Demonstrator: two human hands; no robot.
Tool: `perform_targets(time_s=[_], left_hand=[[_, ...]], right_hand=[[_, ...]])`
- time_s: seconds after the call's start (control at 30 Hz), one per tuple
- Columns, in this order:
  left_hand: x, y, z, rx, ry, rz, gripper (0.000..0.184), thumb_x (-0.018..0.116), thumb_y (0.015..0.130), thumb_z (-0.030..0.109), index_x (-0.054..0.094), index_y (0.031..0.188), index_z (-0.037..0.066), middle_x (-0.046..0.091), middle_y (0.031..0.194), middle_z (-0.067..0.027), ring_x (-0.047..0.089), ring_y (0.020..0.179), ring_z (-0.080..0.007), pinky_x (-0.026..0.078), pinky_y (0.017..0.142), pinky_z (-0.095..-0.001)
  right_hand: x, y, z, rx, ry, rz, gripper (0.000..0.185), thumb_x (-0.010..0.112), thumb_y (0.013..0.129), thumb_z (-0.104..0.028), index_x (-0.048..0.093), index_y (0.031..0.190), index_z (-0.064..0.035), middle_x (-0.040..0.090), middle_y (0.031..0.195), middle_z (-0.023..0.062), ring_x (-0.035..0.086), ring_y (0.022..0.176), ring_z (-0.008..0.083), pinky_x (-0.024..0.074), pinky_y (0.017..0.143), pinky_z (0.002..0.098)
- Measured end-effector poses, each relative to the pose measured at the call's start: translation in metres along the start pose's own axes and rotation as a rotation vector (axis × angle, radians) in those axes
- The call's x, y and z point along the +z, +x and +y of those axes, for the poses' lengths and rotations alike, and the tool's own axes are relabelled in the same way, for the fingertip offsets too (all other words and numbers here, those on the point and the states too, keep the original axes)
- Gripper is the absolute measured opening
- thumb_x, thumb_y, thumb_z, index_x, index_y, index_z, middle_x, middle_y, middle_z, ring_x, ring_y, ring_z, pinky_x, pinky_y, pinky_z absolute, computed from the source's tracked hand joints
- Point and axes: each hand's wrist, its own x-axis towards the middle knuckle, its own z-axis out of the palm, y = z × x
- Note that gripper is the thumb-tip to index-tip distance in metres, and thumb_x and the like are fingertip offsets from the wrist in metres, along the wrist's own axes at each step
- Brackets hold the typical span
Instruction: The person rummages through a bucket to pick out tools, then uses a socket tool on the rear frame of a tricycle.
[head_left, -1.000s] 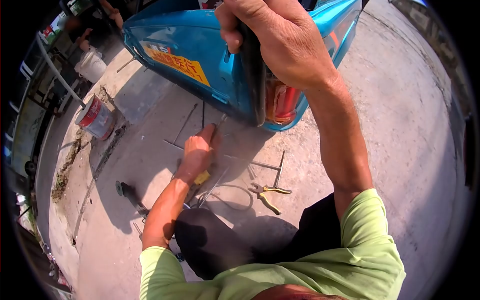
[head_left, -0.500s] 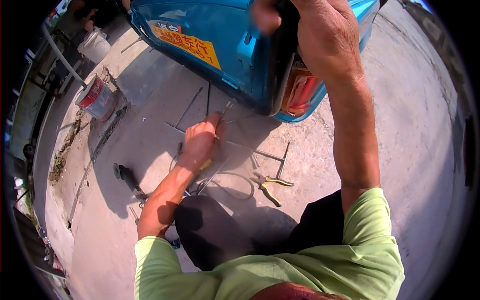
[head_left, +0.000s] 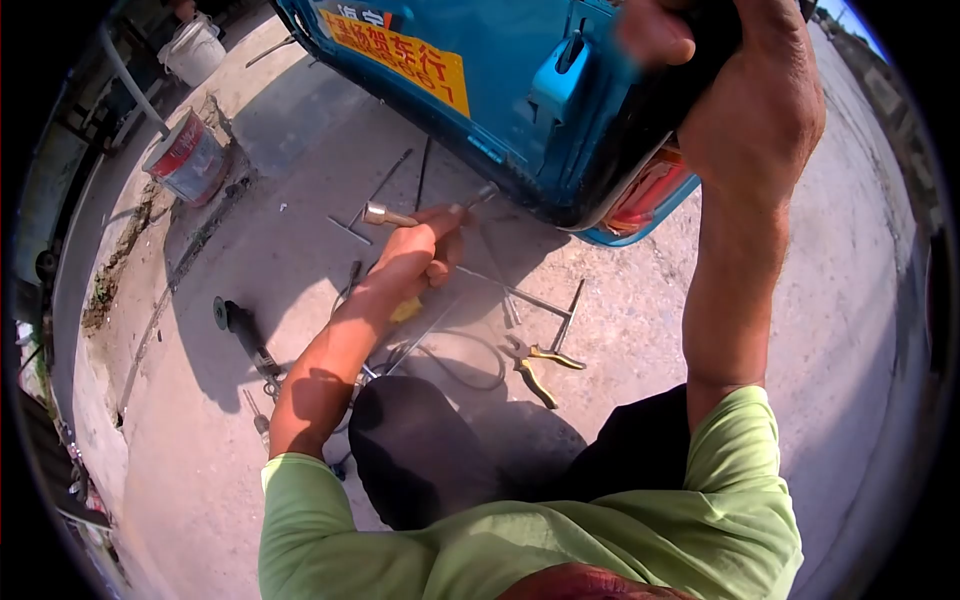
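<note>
My left hand [head_left: 430, 245] is closed around a metal tool [head_left: 390, 216] with a thick socket-like end, above the concrete; a metal tip [head_left: 483, 194] shows past its fingers. High at the right, my right hand [head_left: 755, 125] grips the black trim [head_left: 690, 85] at the corner of a teal vehicle panel [head_left: 520, 100]. Its fingertips are partly blurred. Below the trim is a red tail light [head_left: 645, 195]. Pliers with yellow-edged handles [head_left: 540, 370] lie open on the ground, near a T-shaped metal rod [head_left: 568, 312].
An angle grinder [head_left: 248, 335] lies at the left. Behind it stand a red and white bucket [head_left: 190, 160] and a pale bucket [head_left: 193, 52]. Another T-shaped rod [head_left: 382, 187], a cable [head_left: 465, 385] and a yellow object [head_left: 406, 310] are on the ground.
My right hand has moved right with the black trim, and more of the teal panel's corner shows. My left hand has turned, bringing the tool's thick end into view.
</note>
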Motion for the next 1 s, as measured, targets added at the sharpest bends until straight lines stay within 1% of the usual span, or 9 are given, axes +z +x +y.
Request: perform_targets(time_s=[0.2,0.37,0.47,0.57,0.6,0.7,0.8,0.87,1.0], left_hand=[[0.005,0.007,-0.001,-0.242,-0.473,-0.080,0.045,0.039,0.109,0.036,0.066,0.107,0.001,0.050,0.057,-0.0011,0.031,0.037,-0.0079,0.022,0.037,-0.0246],[0.001,0.012,-0.015,-0.196,-0.566,-0.260,0.042,0.043,0.108,0.037,0.067,0.106,0.002,0.053,0.062,-0.0004,0.034,0.039,-0.0081,0.025,0.038,-0.0253],[0.009,0.016,-0.019,0.368,0.561,0.129,0.032,0.050,0.106,0.034,0.063,0.103,0.004,0.059,0.064,-0.0066,0.045,0.041,-0.0176,0.035,0.041,-0.0326],[0.011,-0.003,0.017,0.602,1.397,0.153,0.021,0.058,0.102,0.027,0.057,0.101,0.006,0.064,0.071,-0.0159,0.058,0.053,-0.0326,0.045,0.051,-0.0410],[0.008,0.001,0.018,0.603,1.504,0.142,0.019,0.060,0.100,0.025,0.052,0.100,0.007,0.065,0.079,-0.0219,0.063,0.068,-0.0406,0.050,0.059,-0.0455],[0.007,-0.001,0.022,0.600,1.531,0.134,0.020,0.061,0.099,0.026,0.055,0.100,0.007,0.066,0.079,-0.0211,0.064,0.071,-0.0411,0.050,0.061,-0.0466],[0.002,-0.003,0.009,0.866,1.405,0.203,0.022,0.059,0.101,0.027,0.058,0.101,0.006,0.064,0.073,-0.0157,0.062,0.062,-0.0327,0.048,0.057,-0.0425],[-0.003,-0.008,-0.002,0.820,1.079,0.111,0.024,0.057,0.103,0.029,0.060,0.102,0.005,0.060,0.069,-0.0104,0.058,0.059,-0.0243,0.045,0.055,-0.0383],[0.006,-0.008,-0.005,0.170,0.466,0.172,0.033,0.048,0.107,0.032,0.062,0.105,0.002,0.044,0.058,-0.0008,0.038,0.046,-0.0103,0.030,0.044,-0.0303]], right_hand=[[-0.049,0.017,0.042,-0.120,0.187,-0.372,0.044,0.033,0.111,-0.036,0.052,0.130,-0.0017,0.058,0.069,0.0029,0.056,0.052,0.0105,0.0468,0.046,0.0215],[-0.056,0.003,0.035,-0.080,0.163,-0.393,0.044,0.032,0.111,-0.036,0.051,0.131,-0.0018,0.058,0.071,0.0029,0.056,0.053,0.0104,0.0463,0.047,0.0217],[-0.058,-0.002,0.033,-0.080,0.157,-0.399,0.043,0.032,0.111,-0.035,0.051,0.131,-0.0018,0.057,0.071,0.0029,0.055,0.054,0.0104,0.0461,0.048,0.0218],[-0.057,-0.003,0.031,-0.073,0.160,-0.400,0.043,0.032,0.111,-0.035,0.051,0.131,-0.0018,0.057,0.072,0.0029,0.055,0.054,0.0103,0.0458,0.049,0.0220],[-0.057,-0.003,0.030,-0.071,0.160,-0.401,0.043,0.032,0.111,-0.035,0.051,0.131,-0.0019,0.056,0.072,0.0029,0.055,0.055,0.0103,0.0457,0.049,0.0220],[-0.057,-0.003,0.028,-0.058,0.158,-0.400,0.043,0.032,0.111,-0.034,0.051,0.131,-0.0019,0.056,0.073,0.0030,0.055,0.055,0.0102,0.0455,0.050,0.0222],[-0.058,-0.007,0.025,-0.048,0.142,-0.411,0.042,0.032,0.111,-0.034,0.050,0.131,-0.0019,0.056,0.073,0.0030,0.054,0.056,0.0102,0.0452,0.050,0.0223],[-0.059,-0.008,0.025,-0.033,0.128,-0.415,0.042,0.032,0.111,-0.034,0.050,0.132,-0.0020,0.055,0.074,0.0030,0.054,0.056,0.0101,0.0451,0.051,0.0224],[-0.059,-0.006,0.028,-0.024,0.140,-0.413,0.042,0.032,0.111,-0.033,0.050,0.132,-0.0020,0.055,0.075,0.0030,0.054,0.057,0.0101,0.0447,0.052,0.0225]])
